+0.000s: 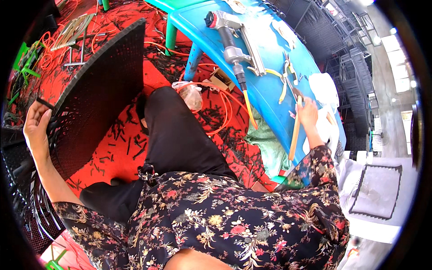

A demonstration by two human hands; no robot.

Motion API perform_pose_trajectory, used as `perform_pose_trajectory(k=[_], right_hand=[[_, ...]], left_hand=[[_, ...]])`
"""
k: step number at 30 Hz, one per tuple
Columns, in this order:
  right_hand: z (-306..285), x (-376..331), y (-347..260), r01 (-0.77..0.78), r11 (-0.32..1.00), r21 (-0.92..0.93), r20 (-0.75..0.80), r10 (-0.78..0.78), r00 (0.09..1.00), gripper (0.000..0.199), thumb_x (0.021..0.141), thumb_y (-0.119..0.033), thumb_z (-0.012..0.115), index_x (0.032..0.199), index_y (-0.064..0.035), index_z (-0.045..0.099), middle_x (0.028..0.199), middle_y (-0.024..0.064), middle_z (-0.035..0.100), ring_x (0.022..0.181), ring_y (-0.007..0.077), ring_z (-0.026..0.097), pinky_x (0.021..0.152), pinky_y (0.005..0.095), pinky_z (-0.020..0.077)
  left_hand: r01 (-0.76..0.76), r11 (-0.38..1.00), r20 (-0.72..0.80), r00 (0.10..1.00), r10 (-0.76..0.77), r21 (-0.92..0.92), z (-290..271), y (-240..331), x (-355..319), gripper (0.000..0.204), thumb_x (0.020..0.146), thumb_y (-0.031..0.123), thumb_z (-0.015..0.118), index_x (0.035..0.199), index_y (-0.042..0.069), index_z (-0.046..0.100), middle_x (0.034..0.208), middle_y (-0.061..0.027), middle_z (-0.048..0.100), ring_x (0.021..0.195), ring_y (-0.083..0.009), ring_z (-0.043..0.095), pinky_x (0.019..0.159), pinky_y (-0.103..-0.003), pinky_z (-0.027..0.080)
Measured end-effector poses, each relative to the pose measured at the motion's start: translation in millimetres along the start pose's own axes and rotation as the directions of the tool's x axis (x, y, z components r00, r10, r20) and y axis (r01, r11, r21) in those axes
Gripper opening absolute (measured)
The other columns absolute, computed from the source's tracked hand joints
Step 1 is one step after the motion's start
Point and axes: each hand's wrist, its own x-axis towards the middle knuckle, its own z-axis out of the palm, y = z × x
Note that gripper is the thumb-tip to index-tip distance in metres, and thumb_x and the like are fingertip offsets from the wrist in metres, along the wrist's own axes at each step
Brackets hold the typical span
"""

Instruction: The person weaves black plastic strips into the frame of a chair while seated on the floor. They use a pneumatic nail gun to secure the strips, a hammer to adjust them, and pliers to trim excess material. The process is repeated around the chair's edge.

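Fingers of the left hand (37,128) grip the unfinished edge of the black woven rattan panel (96,92), loose strands remaining, while the right hand (308,113) closes on an orange-handled tool (294,135) on the blue plastic table (270,85)

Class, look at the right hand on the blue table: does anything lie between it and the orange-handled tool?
Nothing visible does. The right hand already rests on the orange-handled tool at the blue table edge.

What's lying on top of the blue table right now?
On the blue table: a pneumatic stapler, yellow-handled pliers and white cloth. The right hand covers a wooden-handled tool's head.
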Motion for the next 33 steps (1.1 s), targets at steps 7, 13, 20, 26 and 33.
perform_pose_trajectory(k=[7,13,20,26,33], right_hand=[[-18.1,61.0,-62.2,-0.087,0.93,0.358,0.264,-0.011,0.964,0.046,0.08,-0.036,0.068,0.107,-0.0001,0.059,0.096,0.0226,0.064,0.096,0.0367,0.062,0.084,0.0432,0.0472],[-25.3,52.7,-91.7,-0.187,0.955,0.229,0.471,0.059,0.88,0.051,0.08,-0.033,0.071,0.113,0.0009,0.053,0.078,0.0156,0.062,0.062,0.0235,0.062,0.054,0.0358,0.049],[1.0,34.2,-54.8,-0.48,0.489,0.728,0.486,0.124,0.865,0.003,0.083,-0.003,0.061,0.085,-0.0001,0.06,0.058,0.0076,0.055,0.04,0.0158,0.051,0.033,0.0282,0.0368],[23.2,28.0,-6.5,-0.561,0.115,0.82,0.56,0.046,0.827,0.01,0.087,-0.006,0.055,0.095,-0.0021,0.06,0.057,0.0038,0.05,0.039,0.0141,0.045,0.033,0.0304,0.0396],[-54.4,29.8,-121.4,0.008,-0.027,1.0,-0.012,-0.141,0.99,0.032,0.089,-0.012,0.056,0.118,0.0024,0.054,0.08,0.0044,0.055,0.063,0.01,0.052,0.055,0.0223,0.0436]], left_hand=[[-0.003,1.0,-0.029,1.0,0.004,0.031,-13.3,10.2,-6.2,0.017,0.087,-0.001,0.06,0.104,0.0,0.059,0.095,-0.0002,0.058,0.09,-0.0075,0.054,0.084,-0.02,0.04],[0.009,0.999,-0.03,1.0,-0.008,0.044,-9.3,17.4,-12.7,0.014,0.086,0.0,0.061,0.1,0.001,0.058,0.09,0.001,0.056,0.087,-0.0062,0.052,0.082,-0.019,0.04],[-0.03,0.996,-0.026,0.999,0.032,0.086,7.7,24.5,-14.5,0.014,0.083,0.002,0.063,0.097,-0.001,0.058,0.089,-0.0011,0.058,0.085,-0.0074,0.054,0.079,-0.021,0.042],[0.005,0.96,-0.057,0.998,0.011,0.279,38.3,70.9,-23.9,0.021,0.079,0.009,0.068,0.095,0.0,0.059,0.084,-0.0004,0.058,0.081,-0.0091,0.056,0.074,-0.024,0.045],[-0.036,0.999,0.092,0.995,0.033,0.03,40.0,76.1,-28.2,0.051,0.077,0.013,0.073,0.123,0.0,0.054,0.094,-0.0048,0.065,0.083,-0.0097,0.06,0.074,-0.025,0.049]])
